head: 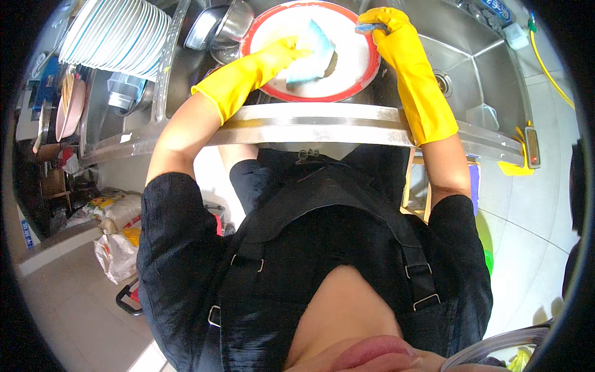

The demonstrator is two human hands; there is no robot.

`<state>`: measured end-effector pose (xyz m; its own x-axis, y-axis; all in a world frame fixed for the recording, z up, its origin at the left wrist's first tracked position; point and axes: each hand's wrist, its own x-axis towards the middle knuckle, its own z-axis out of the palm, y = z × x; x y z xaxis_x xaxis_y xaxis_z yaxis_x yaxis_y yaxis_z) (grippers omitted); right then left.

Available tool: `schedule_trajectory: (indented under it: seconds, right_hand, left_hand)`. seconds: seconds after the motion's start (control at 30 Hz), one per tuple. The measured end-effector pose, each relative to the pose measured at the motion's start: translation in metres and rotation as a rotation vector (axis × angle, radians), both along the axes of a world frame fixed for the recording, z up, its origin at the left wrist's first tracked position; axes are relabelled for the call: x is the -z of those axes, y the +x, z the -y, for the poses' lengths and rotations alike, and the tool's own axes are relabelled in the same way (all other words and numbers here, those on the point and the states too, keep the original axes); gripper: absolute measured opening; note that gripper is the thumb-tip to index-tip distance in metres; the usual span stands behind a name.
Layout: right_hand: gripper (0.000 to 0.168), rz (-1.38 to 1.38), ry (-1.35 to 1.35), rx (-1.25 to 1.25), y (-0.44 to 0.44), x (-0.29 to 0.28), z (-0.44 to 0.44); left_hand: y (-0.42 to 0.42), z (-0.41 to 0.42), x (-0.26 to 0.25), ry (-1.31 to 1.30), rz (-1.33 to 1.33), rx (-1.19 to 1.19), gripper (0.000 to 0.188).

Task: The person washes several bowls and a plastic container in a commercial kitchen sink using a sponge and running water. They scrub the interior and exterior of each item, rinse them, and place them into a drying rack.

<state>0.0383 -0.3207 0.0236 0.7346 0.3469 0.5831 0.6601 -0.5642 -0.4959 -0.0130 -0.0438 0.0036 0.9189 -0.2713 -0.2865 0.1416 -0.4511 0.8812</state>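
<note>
In a yellow rubber glove, my left hand grips a light blue cloth over a round white basin with a red rim. Foamy-looking white fills much of the basin, and glare washes out its detail. My right hand, gloved the same way, is at the basin's right rim. Its curled fingers hold a small blue-grey pad, whose exact kind I cannot tell. The basin sits in the middle bowl of a stainless steel sink, behind the front ledge.
White plates stand stacked on edge at left. Metal bowls lie beside the basin. At right is another sink bowl with a drain. A pink dish with chopsticks is far left; a yellow hose hangs far right.
</note>
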Motion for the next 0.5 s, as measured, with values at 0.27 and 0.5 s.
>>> schedule_trajectory:
  seconds: [0.27,0.5]
  right_hand:
    - [0.033,-0.07,0.318,-0.006,-0.007,-0.014,-0.001]
    - [0.031,0.102,0.315,-0.095,0.002,-0.01,-0.005]
  left_hand:
    - [0.027,-0.032,0.048,0.778,0.243,0.723,0.065]
    - [0.047,-0.026,0.099,1.407,0.633,0.625,0.052]
